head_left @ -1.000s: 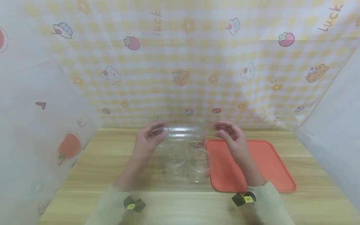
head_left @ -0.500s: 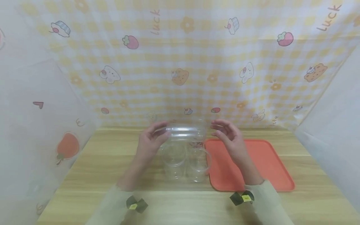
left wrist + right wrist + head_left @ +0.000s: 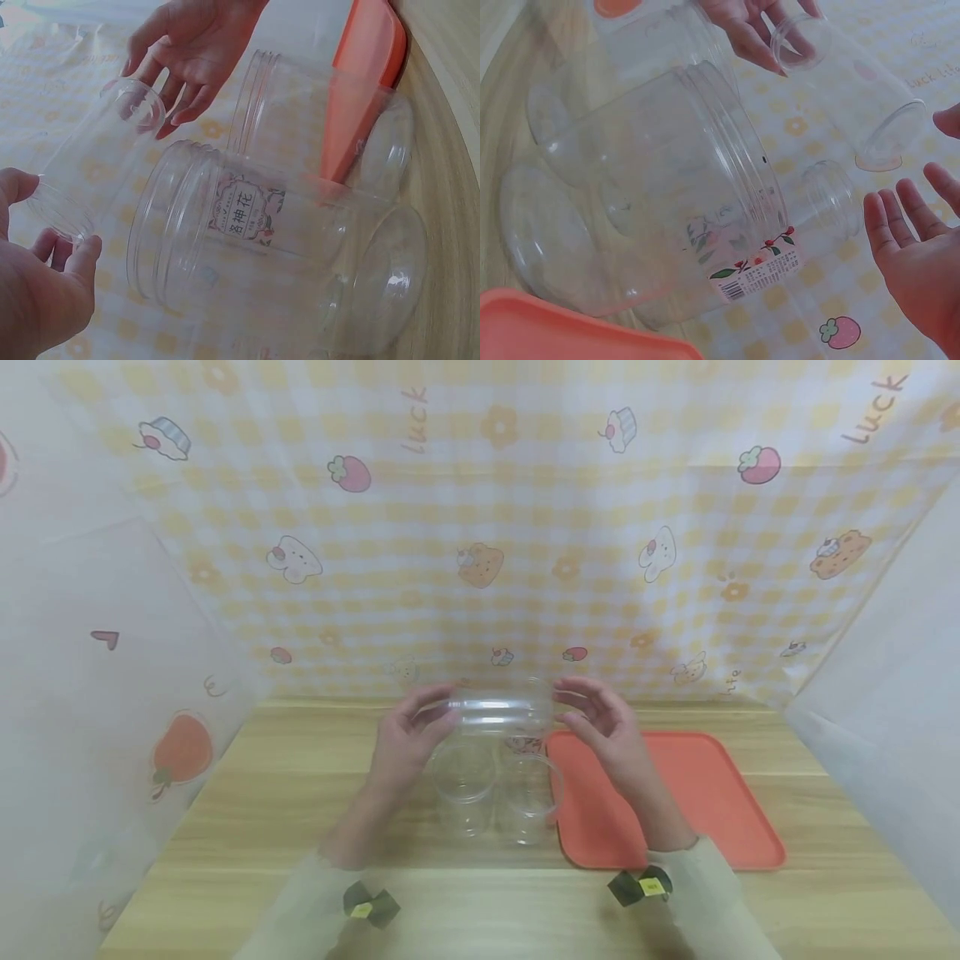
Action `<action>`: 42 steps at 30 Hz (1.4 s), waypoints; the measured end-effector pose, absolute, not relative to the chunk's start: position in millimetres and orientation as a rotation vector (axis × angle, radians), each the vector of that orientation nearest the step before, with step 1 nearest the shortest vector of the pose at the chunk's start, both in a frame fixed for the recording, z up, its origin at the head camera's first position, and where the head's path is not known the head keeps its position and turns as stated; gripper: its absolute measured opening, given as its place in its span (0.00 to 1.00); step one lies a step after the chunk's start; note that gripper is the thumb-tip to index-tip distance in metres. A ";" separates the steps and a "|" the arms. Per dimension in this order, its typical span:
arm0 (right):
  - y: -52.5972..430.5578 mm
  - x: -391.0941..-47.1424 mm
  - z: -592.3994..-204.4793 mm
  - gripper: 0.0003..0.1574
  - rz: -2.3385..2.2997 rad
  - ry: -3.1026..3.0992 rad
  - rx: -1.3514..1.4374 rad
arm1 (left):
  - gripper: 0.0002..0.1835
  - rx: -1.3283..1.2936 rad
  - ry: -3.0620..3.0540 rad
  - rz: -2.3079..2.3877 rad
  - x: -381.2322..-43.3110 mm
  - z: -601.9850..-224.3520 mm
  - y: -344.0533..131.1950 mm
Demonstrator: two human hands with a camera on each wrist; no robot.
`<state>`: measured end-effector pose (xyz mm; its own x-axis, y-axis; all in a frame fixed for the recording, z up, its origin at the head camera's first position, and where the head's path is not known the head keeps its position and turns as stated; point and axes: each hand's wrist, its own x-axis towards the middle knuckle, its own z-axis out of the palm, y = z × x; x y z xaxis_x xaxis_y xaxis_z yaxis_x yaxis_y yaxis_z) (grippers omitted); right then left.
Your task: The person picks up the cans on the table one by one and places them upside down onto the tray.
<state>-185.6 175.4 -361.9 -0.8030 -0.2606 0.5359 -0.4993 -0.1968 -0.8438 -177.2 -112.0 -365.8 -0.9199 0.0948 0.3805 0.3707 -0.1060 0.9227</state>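
A small clear plastic jar (image 3: 501, 708) is held sideways in the air, over several upright jars. My left hand (image 3: 408, 737) pinches its threaded mouth end (image 3: 64, 214) between thumb and fingertips. At the jar's base (image 3: 900, 135), my right hand (image 3: 606, 731) has its fingers spread, with a gap to the plastic in the right wrist view. Below stand two wide clear jars, a left one (image 3: 467, 814) and a right one (image 3: 531, 818). A printed label (image 3: 244, 211) with pink flowers shows through the plastic, on a jar behind them.
An orange tray (image 3: 723, 810) lies right of the jars, under my right forearm. The wooden table (image 3: 300, 793) ends at a checked yellow cloth (image 3: 420, 610) hung behind. White sheets stand along both sides.
The sideways jar and my left hand have shifted slightly right. My right hand has moved left, closer to the jar's base. The upright jars and tray stay put.
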 end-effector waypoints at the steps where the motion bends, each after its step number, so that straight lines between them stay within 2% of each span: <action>1: 175.0 -185.7 -361.9 0.27 2.133 -1.875 0.900 | 0.24 -0.516 -1.962 -2.145 -177.3 -366.0 -111.7; 9: 173.7 -186.5 -364.8 0.33 2.138 -1.921 0.893 | 0.24 -0.484 -1.957 -2.162 -175.6 -364.0 -107.2; 22: 170.0 -187.5 -364.6 0.42 2.211 -1.900 1.033 | 0.23 -0.480 -1.950 -2.179 -176.5 -365.5 -102.7; 42: 170.2 -189.4 -368.3 0.37 2.193 -1.873 1.042 | 0.23 -0.486 -2.041 -2.169 -174.6 -360.5 -103.7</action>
<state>-189.4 170.2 -368.3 -0.7666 -0.3604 0.5314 -0.4685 -0.2520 -0.8467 -174.6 -103.7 -360.5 -0.9407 0.1282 0.3141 0.3058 -0.0807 0.9487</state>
